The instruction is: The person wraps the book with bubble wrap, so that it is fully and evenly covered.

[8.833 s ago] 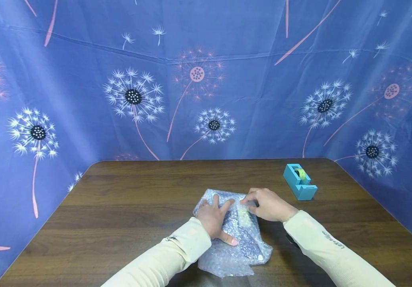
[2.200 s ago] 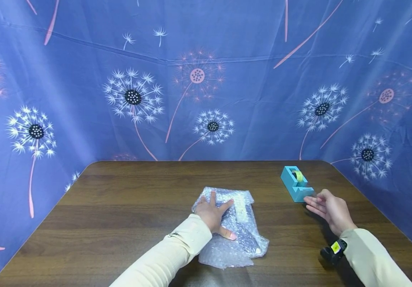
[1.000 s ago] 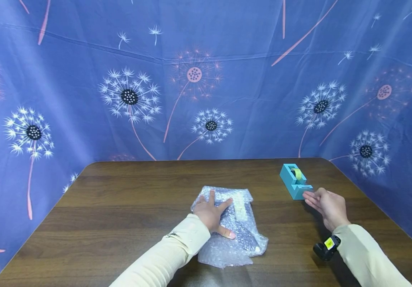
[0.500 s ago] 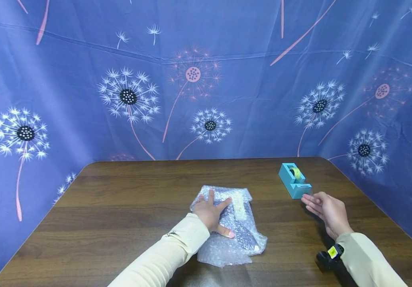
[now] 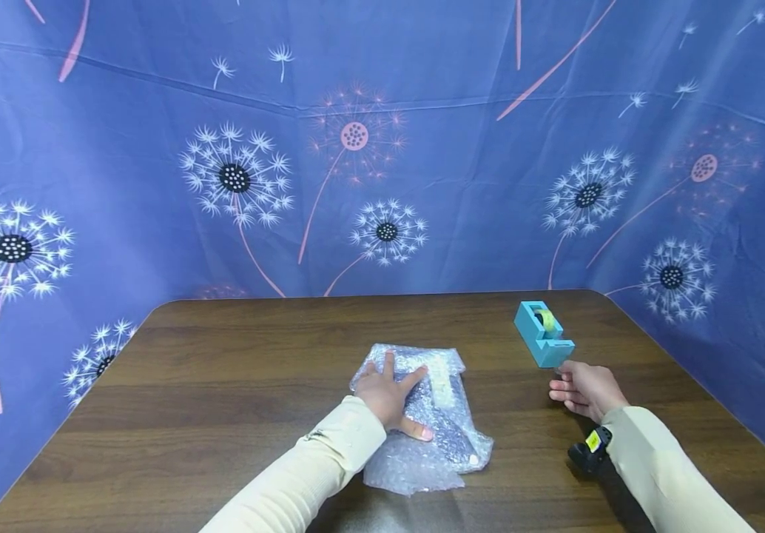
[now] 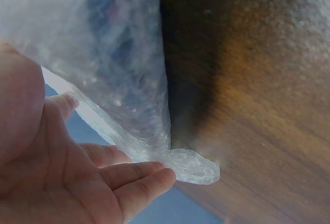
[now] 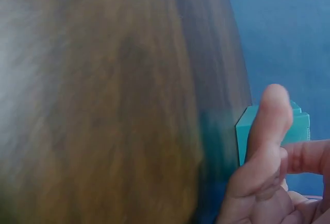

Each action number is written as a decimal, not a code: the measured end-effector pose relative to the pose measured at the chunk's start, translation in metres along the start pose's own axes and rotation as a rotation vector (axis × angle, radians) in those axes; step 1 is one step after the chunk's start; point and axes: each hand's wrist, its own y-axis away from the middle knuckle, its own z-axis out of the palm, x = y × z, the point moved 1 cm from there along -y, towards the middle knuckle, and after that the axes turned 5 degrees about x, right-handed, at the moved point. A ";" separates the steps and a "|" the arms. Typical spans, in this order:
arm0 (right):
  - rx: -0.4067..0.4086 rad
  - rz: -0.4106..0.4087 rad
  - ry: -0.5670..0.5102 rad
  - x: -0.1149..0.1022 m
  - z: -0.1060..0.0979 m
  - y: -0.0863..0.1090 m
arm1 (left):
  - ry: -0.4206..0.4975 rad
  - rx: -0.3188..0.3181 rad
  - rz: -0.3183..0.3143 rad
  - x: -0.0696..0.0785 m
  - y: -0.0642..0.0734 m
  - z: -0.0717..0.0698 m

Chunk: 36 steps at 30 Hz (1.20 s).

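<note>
A flat package in clear bubble wrap (image 5: 447,428) lies on the table, with a pale yellowish strip of tape (image 5: 442,389) on its upper right part. Spread over the package, my left hand (image 5: 385,398) presses it down; in the left wrist view its fingers lie against the wrap's edge (image 6: 124,80). A light blue tape dispenser (image 5: 544,351) with a yellow-green roll (image 5: 545,320) stands at the right. My right hand (image 5: 587,386) is at its front end, thumb and index finger pinching what looks like the clear tape end, faintly visible at the fingertips.
The brown wooden table (image 5: 243,385) reaches back to a blue curtain (image 5: 462,163) with dandelion prints. A black wrist device (image 5: 589,450) hangs under the right wrist, close to the tabletop.
Earlier, my right hand touched the package's tape strip, then moved right to the dispenser. Since half a second ago, it has shifted slightly left and its fingers have bent. The left hand stays put.
</note>
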 end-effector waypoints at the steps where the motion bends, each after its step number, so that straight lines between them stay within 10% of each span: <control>1: 0.004 0.020 -0.007 -0.001 0.001 -0.001 | 0.004 0.000 0.001 0.000 0.000 0.000; 12: -0.085 0.054 -0.077 0.000 0.009 0.004 | 0.019 0.000 -0.015 0.002 0.000 0.000; 26: -0.168 -0.310 0.226 -0.036 0.059 0.056 | -0.022 0.015 -0.009 0.000 0.001 0.007; 36: -0.269 -0.407 0.262 -0.066 0.101 0.079 | 0.037 0.070 -0.004 0.000 0.003 0.010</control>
